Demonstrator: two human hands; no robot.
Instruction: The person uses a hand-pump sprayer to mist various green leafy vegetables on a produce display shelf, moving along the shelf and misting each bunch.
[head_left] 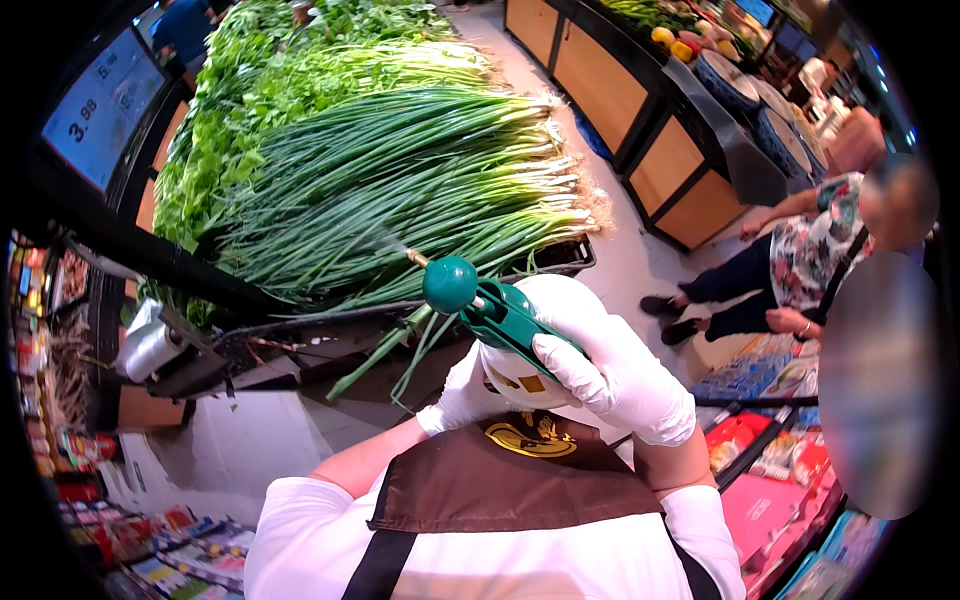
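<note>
Evidently mid-misting: scallions [410, 190] at 11 o'clock, right hand [622, 372] gripping sprayer [512, 332], left hand [460, 394] half-hidden, can't tell grip; remaining coverage unclear

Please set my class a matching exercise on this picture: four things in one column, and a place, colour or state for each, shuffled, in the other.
Things:
1. sprayer
2. apron
3. spring onions
4. screen

Descriptions:
A. brown
B. lit, at upper left
C. in the gloved right hand
D. in a heap

Pairs: 1-C, 2-A, 3-D, 4-B
</note>
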